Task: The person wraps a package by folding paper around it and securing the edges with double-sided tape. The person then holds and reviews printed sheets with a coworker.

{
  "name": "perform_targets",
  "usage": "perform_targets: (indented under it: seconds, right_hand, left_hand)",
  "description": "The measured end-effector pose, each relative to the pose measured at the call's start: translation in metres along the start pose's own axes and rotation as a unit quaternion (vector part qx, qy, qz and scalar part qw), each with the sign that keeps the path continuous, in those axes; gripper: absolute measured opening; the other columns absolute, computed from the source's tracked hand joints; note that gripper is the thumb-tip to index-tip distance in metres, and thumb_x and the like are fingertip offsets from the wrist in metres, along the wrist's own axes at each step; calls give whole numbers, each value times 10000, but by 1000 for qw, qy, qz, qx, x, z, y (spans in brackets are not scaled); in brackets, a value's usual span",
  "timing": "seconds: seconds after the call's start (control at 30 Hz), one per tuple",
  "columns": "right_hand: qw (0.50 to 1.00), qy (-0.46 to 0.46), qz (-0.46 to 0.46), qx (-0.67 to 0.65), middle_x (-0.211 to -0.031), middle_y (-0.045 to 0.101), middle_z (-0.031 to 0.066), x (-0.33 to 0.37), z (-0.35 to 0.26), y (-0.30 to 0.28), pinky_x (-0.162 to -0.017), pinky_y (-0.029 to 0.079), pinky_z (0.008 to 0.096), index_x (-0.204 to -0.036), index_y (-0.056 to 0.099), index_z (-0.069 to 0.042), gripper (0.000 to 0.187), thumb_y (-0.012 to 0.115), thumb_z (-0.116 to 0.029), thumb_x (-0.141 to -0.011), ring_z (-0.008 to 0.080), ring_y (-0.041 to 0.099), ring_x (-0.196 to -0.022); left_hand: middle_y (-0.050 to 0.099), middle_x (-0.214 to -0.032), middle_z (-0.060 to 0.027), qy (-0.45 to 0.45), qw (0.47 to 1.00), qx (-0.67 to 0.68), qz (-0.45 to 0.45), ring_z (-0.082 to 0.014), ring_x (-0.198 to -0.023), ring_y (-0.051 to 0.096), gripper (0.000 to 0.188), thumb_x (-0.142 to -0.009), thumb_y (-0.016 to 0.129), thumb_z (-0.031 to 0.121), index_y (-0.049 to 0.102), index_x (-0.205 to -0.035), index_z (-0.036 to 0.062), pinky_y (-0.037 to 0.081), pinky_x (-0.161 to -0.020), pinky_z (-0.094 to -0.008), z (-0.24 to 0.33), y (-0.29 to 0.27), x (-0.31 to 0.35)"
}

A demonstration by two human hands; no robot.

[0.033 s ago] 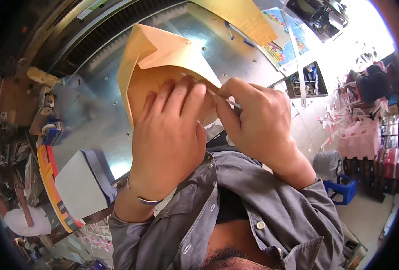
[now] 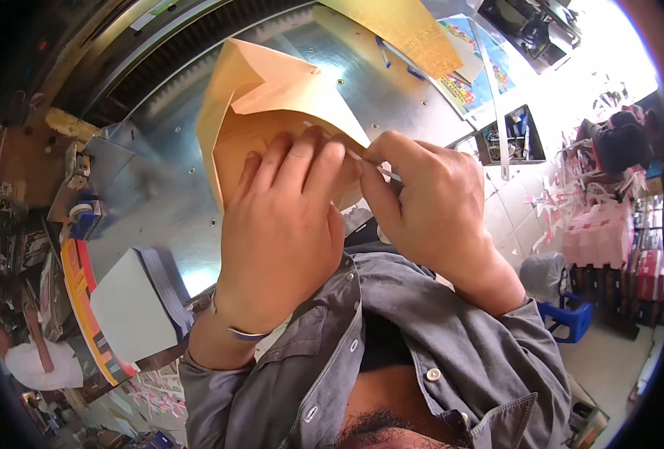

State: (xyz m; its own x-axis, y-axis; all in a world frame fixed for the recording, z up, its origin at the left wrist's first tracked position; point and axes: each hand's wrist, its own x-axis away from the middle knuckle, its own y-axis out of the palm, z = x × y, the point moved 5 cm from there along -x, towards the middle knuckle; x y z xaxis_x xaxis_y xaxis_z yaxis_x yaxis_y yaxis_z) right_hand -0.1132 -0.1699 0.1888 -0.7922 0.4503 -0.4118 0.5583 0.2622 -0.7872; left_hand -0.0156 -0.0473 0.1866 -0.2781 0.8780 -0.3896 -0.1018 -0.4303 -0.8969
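A tan paper sheet point(image 2: 231, 150), folded with its far flap raised and creased, lies on the metal table in front of me. Across its near part rests my left hand point(image 2: 276, 202), palm down with fingers stretched out and slightly apart; it grips nothing. At the sheet's right edge my right hand point(image 2: 425, 179) is closed in a pinch, thumb against bent forefinger. A thin pale strip point(image 2: 394, 177) shows between those fingers; its exact kind is too small to tell. The fingertips of both hands nearly meet at that edge.
Around the sheet spreads the metal table point(image 2: 152, 187), with a thick paper stack point(image 2: 133, 307) at its near left. Far right are yellow-brown paper point(image 2: 399, 34), colourful printed sheets point(image 2: 489, 82), a metal ruler point(image 2: 500, 127) and a tool box point(image 2: 523, 135). A blue stool point(image 2: 568, 318) stands right.
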Motion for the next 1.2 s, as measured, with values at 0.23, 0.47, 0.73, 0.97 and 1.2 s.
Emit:
perform_targets:
  seconds: [0.23,0.47,0.73,0.97,1.2]
  right_hand:
    - [998,-38,-24,35,-711,707,122,-6,1,-1,-552,530,402,-934,706,-74,119,755,-171,-886,282,707,-570]
    - [998,-49,-38,20,-736,711,126,-8,0,-2,-529,526,392,-929,702,-63,104,750,-139,-878,271,709,-565]
    - [994,-95,-42,-17,-740,685,105,-5,-1,-1,-539,522,400,-935,669,-54,125,752,-109,-858,293,696,-597]
    - [933,-250,-116,-230,-747,684,99,4,-3,-17,-518,486,334,-854,684,-19,232,852,-155,-773,222,646,-568]
    - [944,-157,-59,-284,-798,648,69,16,48,-24,-552,333,250,-1349,605,110,899,947,-305,-628,86,505,-614]
  left_hand:
    - [602,-1443,-194,-5,1000,-4,-17,-442,-1317,581,594,-839,625,-5,568,-1425,69,482,-1102,-535,-1,1,2]
    - [569,-1497,-192,-12,999,-14,-41,-440,-1366,556,598,-837,634,-2,591,-1423,108,455,-1138,-568,-2,1,4]
    - [569,-1431,-224,5,997,-35,-71,-465,-1323,573,595,-822,678,37,612,-1408,117,473,-1126,-560,1,0,2]
    - [567,-1400,-229,8,993,-68,-97,-454,-1245,596,566,-812,756,150,655,-1368,107,501,-1077,-551,2,0,-4]
    - [558,-1398,-264,-2,998,-52,-34,-469,-1260,579,634,-801,803,184,622,-1408,139,482,-1079,-541,0,10,4]
